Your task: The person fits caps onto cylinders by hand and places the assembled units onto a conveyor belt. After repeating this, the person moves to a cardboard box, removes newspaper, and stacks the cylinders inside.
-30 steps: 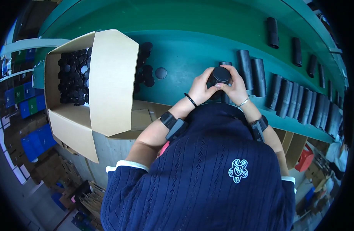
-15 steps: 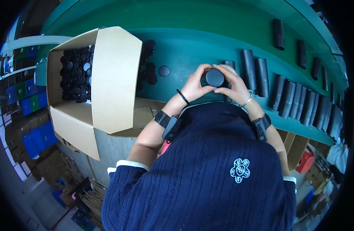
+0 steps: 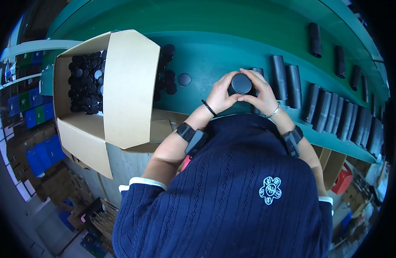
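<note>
Black cylinder is sitting over the table, further left of the half-hidden tube than a second ago, suggesting work is centring on this piece, flat end facing upward, long axis apparently near-upright, left hand and right hand clamping their grip around it.

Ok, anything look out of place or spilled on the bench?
One black disc lies alone on the green bench, apart from the loose cluster of discs beside the cardboard box. It may simply be set aside; I see no clear damage.
</note>
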The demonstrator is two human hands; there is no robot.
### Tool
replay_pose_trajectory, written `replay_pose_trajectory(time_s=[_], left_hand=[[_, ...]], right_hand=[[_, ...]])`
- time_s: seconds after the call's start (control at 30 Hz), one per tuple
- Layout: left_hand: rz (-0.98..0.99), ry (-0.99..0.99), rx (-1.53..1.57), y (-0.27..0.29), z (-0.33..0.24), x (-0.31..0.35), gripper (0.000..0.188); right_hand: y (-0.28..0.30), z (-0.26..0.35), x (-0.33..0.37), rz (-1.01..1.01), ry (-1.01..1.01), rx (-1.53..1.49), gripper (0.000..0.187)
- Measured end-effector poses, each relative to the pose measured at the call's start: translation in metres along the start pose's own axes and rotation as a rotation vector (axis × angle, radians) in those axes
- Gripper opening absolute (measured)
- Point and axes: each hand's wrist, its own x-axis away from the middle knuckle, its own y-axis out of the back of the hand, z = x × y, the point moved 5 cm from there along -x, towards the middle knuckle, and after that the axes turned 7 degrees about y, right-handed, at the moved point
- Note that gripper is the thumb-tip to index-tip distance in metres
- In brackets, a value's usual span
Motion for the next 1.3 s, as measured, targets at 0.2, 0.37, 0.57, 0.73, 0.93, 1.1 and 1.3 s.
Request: replay_pose_trajectory(time_s=[0.2, 0.37, 0.57, 0.73, 0.93, 1.1, 1.3], left_hand=[[-0.051, 0.016, -0.008, -0.001, -0.002, 0.0, 0.067], [-0.022, 0.016, 0.071, -0.001, 0.012, 0.0, 0.071], [0.057, -0.063, 0.094, -0.012, -0.01, -0.001, 0.076], [0.086, -0.05, 0.241, -0.021, -0.004, -0.005, 0.058], [0.107, 0.167, 0.385, -0.034, 0.007, -0.005, 0.051], [0.198, -0.053, 0.276, -0.02, -0.004, 0.014, 0.052], [0.168, -0.075, 0.206, -0.023, -0.007, 0.012, 0.047]], right_hand=[[-0.002, -0.003, 0.002, -0.019, -0.044, 0.101, 0.071], [-0.003, -0.006, -0.004, 0.013, -0.084, -0.108, 0.06], [0.002, -0.024, 0.01, -0.108, -0.272, -0.593, 0.039], [0.009, -0.027, 0.013, -0.064, -0.275, -0.488, 0.036], [0.014, -0.024, 0.014, -0.195, -0.257, -0.463, 0.031], [0.005, -0.028, 0.027, -0.034, -0.369, -0.644, 0.025], [0.005, -0.026, 0.027, -0.067, -0.317, -0.585, 0.016]])
